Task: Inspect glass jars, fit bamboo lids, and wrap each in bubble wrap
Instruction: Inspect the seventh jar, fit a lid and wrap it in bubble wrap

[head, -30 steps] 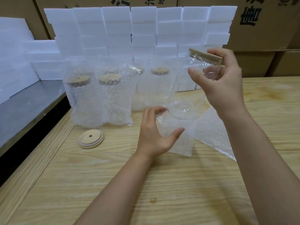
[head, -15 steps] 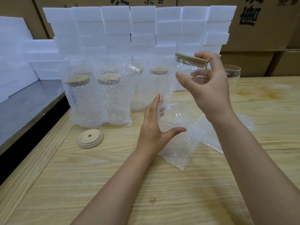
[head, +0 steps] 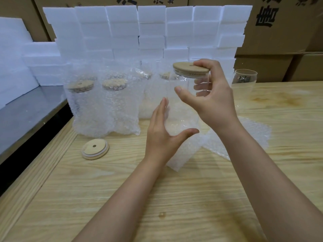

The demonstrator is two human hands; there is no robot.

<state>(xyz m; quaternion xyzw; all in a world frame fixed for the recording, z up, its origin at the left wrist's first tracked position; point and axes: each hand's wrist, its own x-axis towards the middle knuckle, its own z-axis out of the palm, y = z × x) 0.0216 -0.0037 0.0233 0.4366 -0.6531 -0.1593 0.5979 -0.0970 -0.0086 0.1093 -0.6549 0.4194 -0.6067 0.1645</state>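
Right hand (head: 215, 102) grips the jar (head: 181, 110) near its top: thumb on the near side, fingers curled round the far side, one fingertip on the rim of the lid (head: 189, 69). The lid sits on this jar, so I judge fitting done for it. Left hand (head: 162, 135) is flat, fingers straight along the jar's lower wall, thumb spread beneath; it holds nothing. The jar is tilted, seemingly clear of the table (head: 174, 198), and not yet wrapped. A sheet of bubble wrap (head: 244, 135) lies below and right of my grip. Beyond my left hand stand wrapped jars (head: 87, 109), lidded, four as far as I can count. A spare lid (head: 95, 148) lies left of that hand. A bare jar (head: 244, 81) stands behind my right hand, without a lid. So this wrap and one more jar are left.
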